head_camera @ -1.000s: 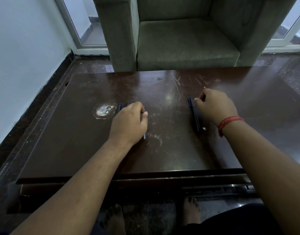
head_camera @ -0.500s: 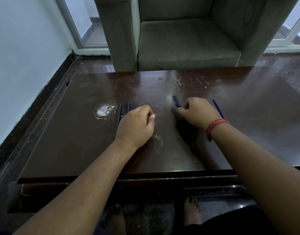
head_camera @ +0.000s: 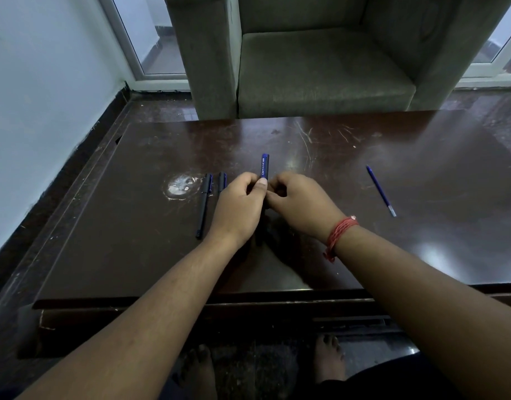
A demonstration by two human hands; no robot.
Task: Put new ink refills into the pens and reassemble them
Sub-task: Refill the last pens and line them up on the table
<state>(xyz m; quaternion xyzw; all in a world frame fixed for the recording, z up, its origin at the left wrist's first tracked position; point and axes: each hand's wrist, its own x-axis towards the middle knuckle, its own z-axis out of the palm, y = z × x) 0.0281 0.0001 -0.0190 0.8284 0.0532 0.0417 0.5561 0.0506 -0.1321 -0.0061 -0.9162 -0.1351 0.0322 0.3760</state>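
A blue pen (head_camera: 264, 166) with white lettering sticks up from between my two hands over the middle of the dark table (head_camera: 393, 241). My left hand (head_camera: 238, 207) grips it with the thumb on its lower end. My right hand (head_camera: 302, 204) closes on the same pen from the right; the pen's lower part is hidden by the fingers. A black pen (head_camera: 203, 204) lies left of my left hand. A second dark pen (head_camera: 222, 180) lies beside it, mostly hidden. A thin blue refill (head_camera: 381, 190) lies alone at the right.
A grey armchair (head_camera: 320, 70) stands just behind the table's far edge. A white worn patch (head_camera: 180, 186) marks the tabletop near the black pen. A white wall runs along the left. My bare feet (head_camera: 329, 359) show below the table's near edge.
My right hand has carried the blue pen left to the table's middle, uncovering the refill. My left hand has left the pens on the left and joined it on the pen.
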